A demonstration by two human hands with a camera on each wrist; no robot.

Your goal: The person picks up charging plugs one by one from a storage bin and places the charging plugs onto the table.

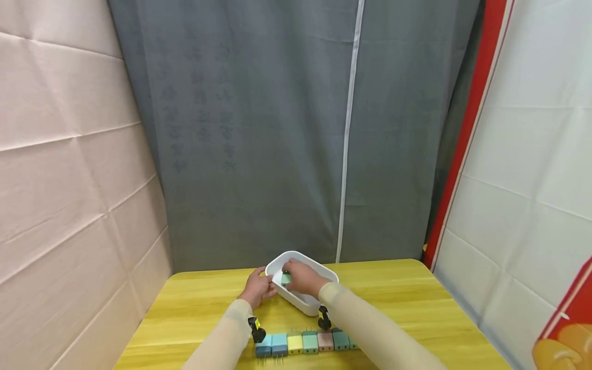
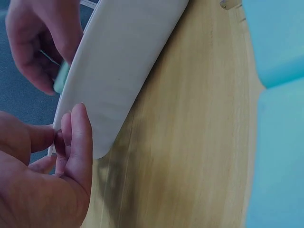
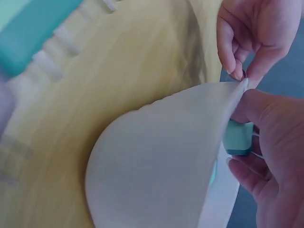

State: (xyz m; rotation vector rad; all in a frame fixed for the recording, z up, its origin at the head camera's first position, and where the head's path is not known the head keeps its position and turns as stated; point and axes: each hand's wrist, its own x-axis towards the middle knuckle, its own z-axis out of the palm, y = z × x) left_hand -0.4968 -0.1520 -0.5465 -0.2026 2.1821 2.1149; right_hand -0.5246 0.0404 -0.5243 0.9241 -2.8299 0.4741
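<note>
A white plastic bin [image 1: 300,307] stands tilted near the back of the table. My left hand [image 1: 258,289] pinches its rim at the left corner, thumb on one side and fingers on the other, as the left wrist view confirms. Over the bin, my right hand [image 1: 302,278] holds a mint-green block [image 3: 238,137] with a darker teal edge between thumb and fingers. Part of another teal piece [image 3: 213,173] shows past the bin's rim in the right wrist view; the rest of it is hidden by the wall.
A row of pastel blocks with thin metal pins lies near the front of the yellow wood-grain table [image 1: 194,308], including a blue block [image 1: 279,345], a yellow block [image 1: 294,344] and a pink block [image 1: 326,341]. My right sleeve covers the row's right end. A grey curtain [image 1: 259,154] hangs behind.
</note>
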